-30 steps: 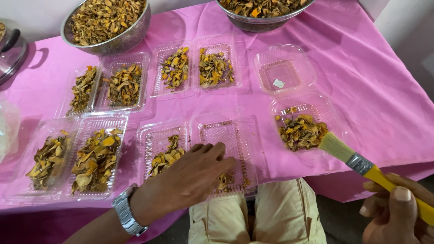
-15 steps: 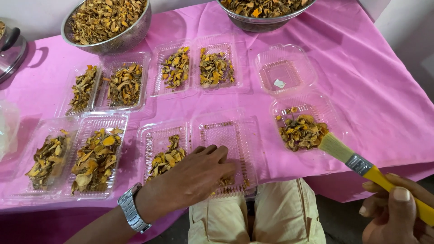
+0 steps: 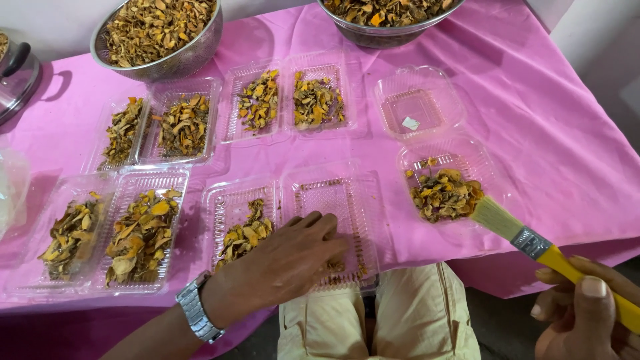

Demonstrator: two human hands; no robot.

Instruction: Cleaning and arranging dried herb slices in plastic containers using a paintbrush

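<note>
- Left hand (image 3: 293,257), fingers together, lies flat in the clear open tray (image 3: 333,220), on dried yellow pieces (image 3: 247,233)
- Right hand (image 3: 590,310) grips a yellow-handled brush (image 3: 533,243), bristles touching the round container (image 3: 447,180)

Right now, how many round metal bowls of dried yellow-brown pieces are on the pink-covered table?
2. One round metal bowl stands at the far left of the pink-covered table; the other round metal bowl at the far centre, cut off by the frame's top edge. Others may lie outside the view.

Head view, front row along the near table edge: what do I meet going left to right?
Two-part clamshell tray of dried yellow slices → clamshell tray under the left hand → round tray of slices → yellow-handled brush → right hand.
</note>
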